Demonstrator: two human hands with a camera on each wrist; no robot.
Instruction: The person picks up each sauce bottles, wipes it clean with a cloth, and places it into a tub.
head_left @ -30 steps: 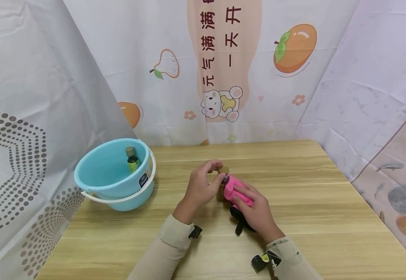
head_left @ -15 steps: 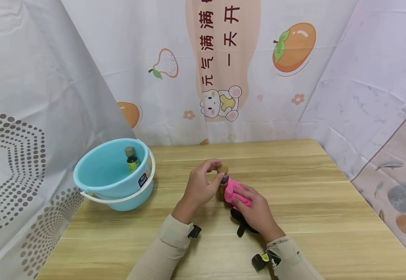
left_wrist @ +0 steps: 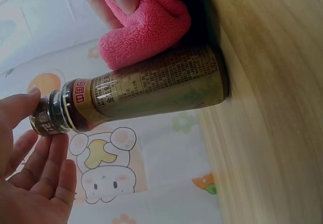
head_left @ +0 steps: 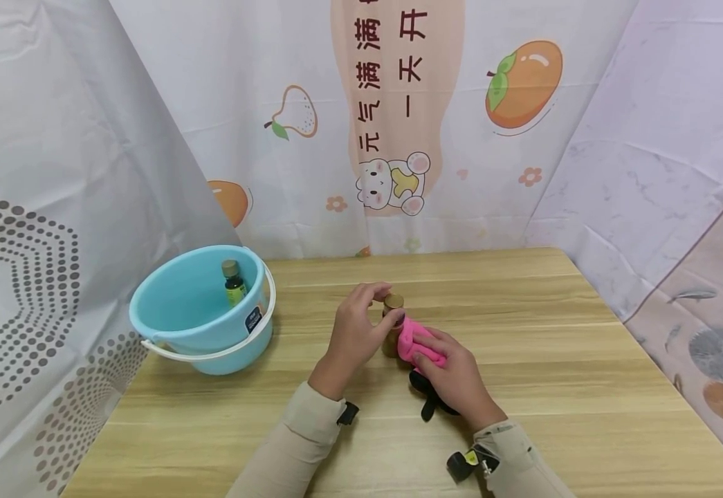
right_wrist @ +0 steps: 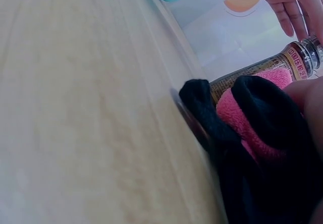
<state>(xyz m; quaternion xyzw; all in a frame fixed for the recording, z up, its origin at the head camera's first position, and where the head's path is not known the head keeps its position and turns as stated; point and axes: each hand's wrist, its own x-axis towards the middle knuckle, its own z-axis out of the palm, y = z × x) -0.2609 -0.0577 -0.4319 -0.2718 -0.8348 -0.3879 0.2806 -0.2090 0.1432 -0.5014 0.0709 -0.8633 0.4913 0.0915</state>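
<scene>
A glass bottle (left_wrist: pixel 156 85) with a gold printed label stands upright on the table. My left hand (head_left: pixel 356 325) pinches its gold cap (head_left: pixel 394 301) between thumb and fingers. Against the bottle's side, my right hand (head_left: pixel 459 377) grips a bunched pink towel (head_left: pixel 419 344), pressing it to the label. Black fabric (right_wrist: pixel 275 138) hangs with the towel under the right hand, down to the tabletop. In the right wrist view, towel and fabric hide much of the bottle's lower body.
A light blue bucket (head_left: pixel 174 328) with a white handle stands on the left of the wooden table (head_left: pixel 554 346). Inside it leans a dark bottle (head_left: pixel 234 282) with a gold cap and green label. Printed curtains (head_left: pixel 479 187) hang behind the table and along both sides.
The bottle's top has shifted slightly left with my left hand on it. My right hand has slid the towel a little down from the neck.
</scene>
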